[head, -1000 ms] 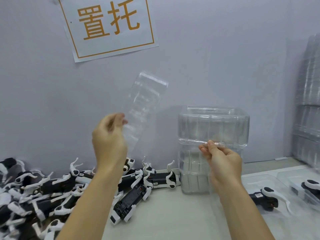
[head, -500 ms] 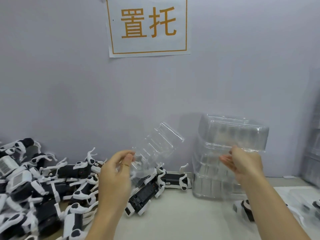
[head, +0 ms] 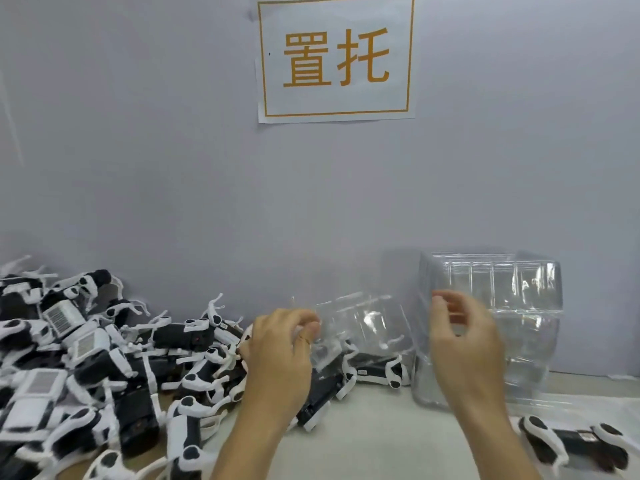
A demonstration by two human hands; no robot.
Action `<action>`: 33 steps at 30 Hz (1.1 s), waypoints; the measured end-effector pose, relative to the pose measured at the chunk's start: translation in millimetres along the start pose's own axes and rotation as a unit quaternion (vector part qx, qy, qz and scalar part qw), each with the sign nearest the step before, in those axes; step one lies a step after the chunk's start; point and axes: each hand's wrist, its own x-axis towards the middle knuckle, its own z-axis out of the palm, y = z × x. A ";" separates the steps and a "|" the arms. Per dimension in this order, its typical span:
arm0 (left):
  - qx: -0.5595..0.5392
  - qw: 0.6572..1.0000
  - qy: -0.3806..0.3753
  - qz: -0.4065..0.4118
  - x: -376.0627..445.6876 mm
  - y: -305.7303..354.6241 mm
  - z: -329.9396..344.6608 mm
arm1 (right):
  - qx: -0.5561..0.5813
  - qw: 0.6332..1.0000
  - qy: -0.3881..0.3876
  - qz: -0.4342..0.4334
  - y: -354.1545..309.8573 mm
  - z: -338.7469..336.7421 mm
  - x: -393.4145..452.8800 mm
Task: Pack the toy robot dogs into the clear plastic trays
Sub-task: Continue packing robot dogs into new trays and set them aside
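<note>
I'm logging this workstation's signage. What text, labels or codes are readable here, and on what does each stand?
"置托": orange characters in an orange frame, on the white paper sign on the wall.
Printed labels on the toy robot dogs: too blurred to read.
Small sticker on the dog at right: unreadable.

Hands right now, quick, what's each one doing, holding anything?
Left hand: pinching the edge of a clear plastic tray.
Right hand: fingers loosely curled in front of the tray stack, motion-blurred; holding nothing that shows.

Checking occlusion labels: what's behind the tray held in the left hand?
Through the clear tray in the left hand, black-and-white toy dogs lying on the table and the grey wall show. The hand hides what is behind the tray's left edge; glare blurs the rest.
</note>
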 end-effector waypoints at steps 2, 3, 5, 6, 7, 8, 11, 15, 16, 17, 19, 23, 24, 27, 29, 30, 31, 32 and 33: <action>0.076 0.996 -0.050 0.019 0.6 -1.3 1.2 | -0.026 0.993 -0.073 -0.086 -1.1 5.9 -9.4; 0.102 0.992 -0.075 0.022 0.6 -1.8 2.0 | -0.038 0.986 -0.121 -0.108 0.8 7.7 -12.3; 0.109 0.989 -0.100 0.030 -0.4 -1.0 2.4 | -0.056 0.971 -0.203 -0.117 2.7 11.9 -16.9; 0.102 0.988 -0.106 0.036 -1.1 0.6 1.9 | -0.068 0.964 -0.231 -0.114 3.8 14.2 -19.9; 0.100 0.988 -0.112 0.045 -1.3 2.4 1.8 | -0.086 0.958 -0.248 -0.113 5.1 16.6 -22.6; 0.102 0.986 -0.120 0.056 -1.5 3.8 1.2 | -0.103 0.955 -0.254 -0.113 6.8 18.6 -24.8; 0.039 0.990 -0.110 0.076 0.5 3.1 -2.9 | -0.107 0.964 -0.229 -0.087 11.7 18.8 -23.5; -0.062 0.985 -0.138 0.082 0.1 -0.3 -14.0 | -0.064 0.981 -0.179 -0.038 10.8 7.8 -13.1; -0.056 0.983 -0.156 0.083 -0.5 -1.0 -15.0 | -0.054 0.984 -0.167 -0.034 10.9 4.7 -10.4; -0.045 0.981 -0.168 0.082 -0.8 -1.9 -14.6 | -0.041 0.986 -0.157 -0.031 11.5 1.7 -7.6; -0.036 0.985 -0.147 0.088 0.0 -3.5 -10.8 | -0.003 0.988 -0.150 -0.018 13.0 -3.4 -2.7; -0.044 0.993 -0.011 0.113 3.7 -4.8 -4.0 | 0.049 0.985 -0.168 0.008 14.3 -8.4 3.9; -0.038 0.991 0.023 0.125 3.9 -5.2 -3.8 | 0.048 0.983 -0.177 0.014 14.5 -8.7 4.5; -0.024 0.987 0.071 0.144 3.6 -4.3 -5.7 | 0.030 0.977 -0.210 0.034 18.1 -8.9 4.2; -0.026 0.987 0.063 0.146 3.7 -5.5 -6.0 | 0.020 0.973 -0.225 0.043 21.1 -9.9 3.6; -0.025 0.987 0.056 0.149 4.1 -6.5 -6.0 | 0.015 0.972 -0.229 0.044 22.3 -10.7 3.5; -0.024 0.987 0.047 0.150 4.0 -7.3 -6.1 | 0.013 0.971 -0.234 0.044 23.0 -11.6 3.7; -0.025 0.988 0.037 0.148 3.4 -7.3 -6.6 | 0.012 0.970 -0.239 0.042 23.3 -12.6 4.2; -0.032 0.989 0.022 0.141 2.9 -8.0 -7.2 | 0.012 0.969 -0.244 0.040 23.2 -13.6 4.6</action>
